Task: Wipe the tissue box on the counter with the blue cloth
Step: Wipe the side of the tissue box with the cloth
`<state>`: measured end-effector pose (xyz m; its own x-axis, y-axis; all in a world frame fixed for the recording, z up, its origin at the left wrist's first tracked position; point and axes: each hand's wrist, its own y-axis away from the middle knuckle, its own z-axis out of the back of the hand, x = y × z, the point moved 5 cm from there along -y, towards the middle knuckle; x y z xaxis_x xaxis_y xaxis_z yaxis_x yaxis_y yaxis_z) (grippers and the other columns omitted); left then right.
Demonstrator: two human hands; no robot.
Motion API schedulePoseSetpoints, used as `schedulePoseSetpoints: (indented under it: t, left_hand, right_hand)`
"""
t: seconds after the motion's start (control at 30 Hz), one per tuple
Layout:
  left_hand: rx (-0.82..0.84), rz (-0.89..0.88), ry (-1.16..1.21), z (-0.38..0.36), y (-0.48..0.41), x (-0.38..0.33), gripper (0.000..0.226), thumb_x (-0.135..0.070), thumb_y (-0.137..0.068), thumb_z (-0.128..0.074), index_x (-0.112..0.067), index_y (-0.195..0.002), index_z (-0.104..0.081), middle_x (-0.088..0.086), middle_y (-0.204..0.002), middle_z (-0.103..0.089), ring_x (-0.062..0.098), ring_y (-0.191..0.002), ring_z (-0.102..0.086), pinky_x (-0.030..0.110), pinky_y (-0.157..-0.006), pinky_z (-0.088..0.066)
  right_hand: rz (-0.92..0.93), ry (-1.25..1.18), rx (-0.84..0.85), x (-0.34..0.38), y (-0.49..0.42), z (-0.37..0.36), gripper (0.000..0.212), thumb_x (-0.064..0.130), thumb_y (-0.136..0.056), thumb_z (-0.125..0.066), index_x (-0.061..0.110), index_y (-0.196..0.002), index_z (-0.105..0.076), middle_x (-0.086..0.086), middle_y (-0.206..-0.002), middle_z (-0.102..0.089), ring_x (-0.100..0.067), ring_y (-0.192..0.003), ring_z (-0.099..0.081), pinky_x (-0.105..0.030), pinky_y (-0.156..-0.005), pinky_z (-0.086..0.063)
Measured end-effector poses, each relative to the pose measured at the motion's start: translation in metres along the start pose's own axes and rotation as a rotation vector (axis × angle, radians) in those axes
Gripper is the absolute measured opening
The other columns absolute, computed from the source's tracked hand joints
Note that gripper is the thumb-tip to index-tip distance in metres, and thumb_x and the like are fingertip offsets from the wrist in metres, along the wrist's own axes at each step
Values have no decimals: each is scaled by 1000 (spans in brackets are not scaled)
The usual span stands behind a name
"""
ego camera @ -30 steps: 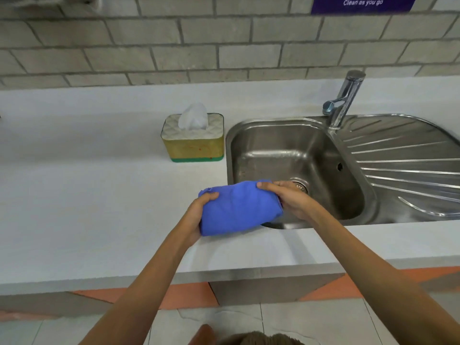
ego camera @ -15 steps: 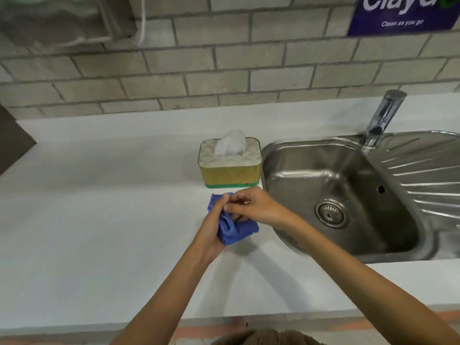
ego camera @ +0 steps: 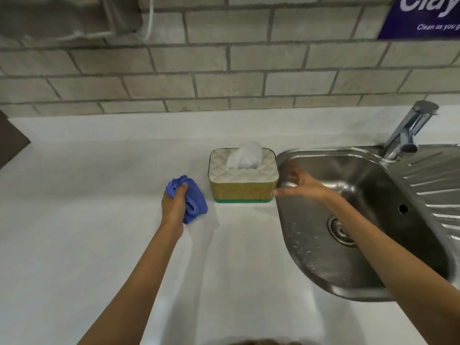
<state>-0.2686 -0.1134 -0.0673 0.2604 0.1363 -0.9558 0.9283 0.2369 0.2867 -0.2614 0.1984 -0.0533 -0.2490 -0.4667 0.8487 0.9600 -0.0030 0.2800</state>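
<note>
White surface under the brick wall carries the tissue box [ego camera: 242, 176] beside the sink [ego camera: 361, 195] — your left hand [ego camera: 173, 204] grips the blue cloth [ego camera: 193, 200] just left of it, your open right hand [ego camera: 302, 184] reaching its right end, likely to steady it.

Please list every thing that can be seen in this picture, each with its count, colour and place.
tissue box: one, cream top, gold sides, green base; on the counter, left of the sink
blue cloth: one, bunched; left of the box
counter: one, white
sink: one, steel; right
tap: one, chrome; behind the sink
sign: one, purple; on the brick wall
left hand: grips the cloth
right hand: open, at the box's right side
</note>
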Motion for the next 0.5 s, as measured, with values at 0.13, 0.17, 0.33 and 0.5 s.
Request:
schedulePoseSetpoints:
  t: [0.13, 0.17, 0.33, 0.5]
  left_hand:
    - [3, -30, -82, -21, -29, -6, 34, -16, -94, -49, -5, -127, -50, 9, -107, -56, 20, -94, -55, 23, -70, -47]
    - [7, -26, -103, -25, -34, -4, 33, -16, -94, -49, -5, -126, -50, 8, -106, -57, 18, -90, -56, 19, -64, -46]
    - [48, -58, -155, -37, -37, 1, 20, -14, -92, -51, -14, -112, -52, 6, -104, -58, 11, -82, -59, 19, -69, -47]
    - [37, -98, -207, -27, -22, -1, 22, -17, -91, -53, -12, -113, -55, 7, -108, -60, 21, -101, -57, 34, -91, -46]
  right_hand:
    - [-9, -78, 124, -1, -25, -17, 107, 7, -72, -79, 15, -151, -8, -6, -151, -36, -19, -136, -38, -35, -113, -34]
    - [-5, -103, 136, -3, -29, -19, 105, 5, -72, -78, 16, -151, -10, -6, -149, -40, -20, -134, -41, -35, -111, -36]
    - [28, -148, 117, -11, -31, -20, 99, 2, -72, -77, 9, -150, -17, -7, -146, -43, -22, -131, -46, -38, -110, -39]
    - [65, -207, 117, -9, -17, -30, 91, -5, -70, -76, 6, -146, -27, -7, -137, -51, -18, -121, -52, -22, -97, -49]
